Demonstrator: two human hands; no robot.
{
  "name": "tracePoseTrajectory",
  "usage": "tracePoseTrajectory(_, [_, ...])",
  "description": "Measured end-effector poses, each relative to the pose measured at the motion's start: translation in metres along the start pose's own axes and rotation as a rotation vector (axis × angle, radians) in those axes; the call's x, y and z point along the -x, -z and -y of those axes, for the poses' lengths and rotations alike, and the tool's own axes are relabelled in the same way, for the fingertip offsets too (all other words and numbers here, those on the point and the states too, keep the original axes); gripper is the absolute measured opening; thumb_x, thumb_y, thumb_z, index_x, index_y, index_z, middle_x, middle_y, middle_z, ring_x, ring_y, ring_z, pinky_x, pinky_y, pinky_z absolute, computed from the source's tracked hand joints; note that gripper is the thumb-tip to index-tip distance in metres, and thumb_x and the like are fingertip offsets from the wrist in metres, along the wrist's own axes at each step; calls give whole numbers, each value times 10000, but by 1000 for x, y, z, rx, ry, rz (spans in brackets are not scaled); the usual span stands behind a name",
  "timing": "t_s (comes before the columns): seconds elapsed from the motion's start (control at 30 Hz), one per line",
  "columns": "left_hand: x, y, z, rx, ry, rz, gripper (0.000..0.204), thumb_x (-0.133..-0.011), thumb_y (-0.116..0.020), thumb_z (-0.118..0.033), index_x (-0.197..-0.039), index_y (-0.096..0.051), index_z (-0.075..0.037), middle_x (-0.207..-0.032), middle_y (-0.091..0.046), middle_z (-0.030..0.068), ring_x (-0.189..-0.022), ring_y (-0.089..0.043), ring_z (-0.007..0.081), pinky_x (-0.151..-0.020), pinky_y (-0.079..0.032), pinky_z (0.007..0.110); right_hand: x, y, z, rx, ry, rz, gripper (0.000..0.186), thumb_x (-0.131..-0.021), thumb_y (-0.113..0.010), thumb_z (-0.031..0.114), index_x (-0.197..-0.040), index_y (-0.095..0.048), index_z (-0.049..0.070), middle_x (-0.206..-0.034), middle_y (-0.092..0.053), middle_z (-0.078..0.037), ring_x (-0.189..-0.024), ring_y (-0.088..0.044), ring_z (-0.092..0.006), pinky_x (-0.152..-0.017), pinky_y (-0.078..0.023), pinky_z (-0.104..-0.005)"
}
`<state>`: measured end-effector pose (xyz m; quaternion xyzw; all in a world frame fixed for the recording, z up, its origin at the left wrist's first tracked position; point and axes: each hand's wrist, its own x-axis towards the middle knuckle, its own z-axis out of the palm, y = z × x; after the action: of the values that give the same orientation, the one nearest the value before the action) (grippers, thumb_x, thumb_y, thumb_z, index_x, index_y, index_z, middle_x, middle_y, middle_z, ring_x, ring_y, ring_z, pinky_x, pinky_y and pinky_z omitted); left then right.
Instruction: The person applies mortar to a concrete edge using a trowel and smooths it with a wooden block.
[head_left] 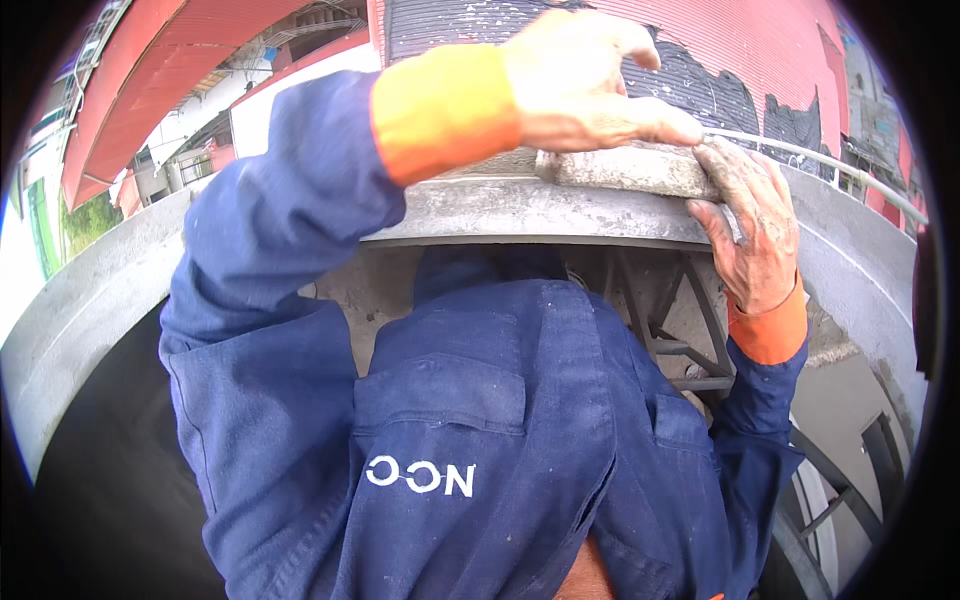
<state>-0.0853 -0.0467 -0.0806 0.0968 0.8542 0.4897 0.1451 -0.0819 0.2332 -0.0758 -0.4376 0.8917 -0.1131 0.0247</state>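
Observation:
A rough, pale grey block [630, 172], which looks like concrete or brick, lies lengthwise on top of the grey wall [520, 212] in front of me. My right hand [755, 220] wraps round the block's right end, fingers over the top and thumb on the near side. Above the block, my left hand [590, 85] reaches across from the left with thumb and fingers apart. Its fingertips come close to the knuckles of the right hand; whether they touch the block or that hand is not plain. Nothing shows in the left hand.
The curved wall runs away to both sides. Beyond it are dark corrugated sheeting [460, 25] with torn edges, a red ribbed roof [735, 50] and a pale pipe or cable [830, 160]. Dark metal framework [690, 330] stands below the wall on my right.

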Motion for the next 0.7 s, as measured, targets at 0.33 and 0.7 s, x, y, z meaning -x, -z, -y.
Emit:
tracePoseTrajectory(0.33, [232,-52,58,-825,59,-516,381,-737,-803,-122,-1070,-703,34,-1105,-652,167,-1023,-621,343,-914,-493,431,-26,-4,-1,-307,54,204,556,-646,-810,96,-1178,-653,53,-1085,-690,-129,-970,-639,-320,-858,-492,-395])
tracePoseTrajectory(0.7, [242,-62,90,-730,-60,-644,419,-780,-771,-250,-1101,-700,10,-1176,-655,163,-1115,-611,330,-939,-511,453,-148,-61,138,-452,261,286,605,-648,-788,137,-1234,-642,98,-979,-703,-113,-788,-622,-279,-726,-476,-374])
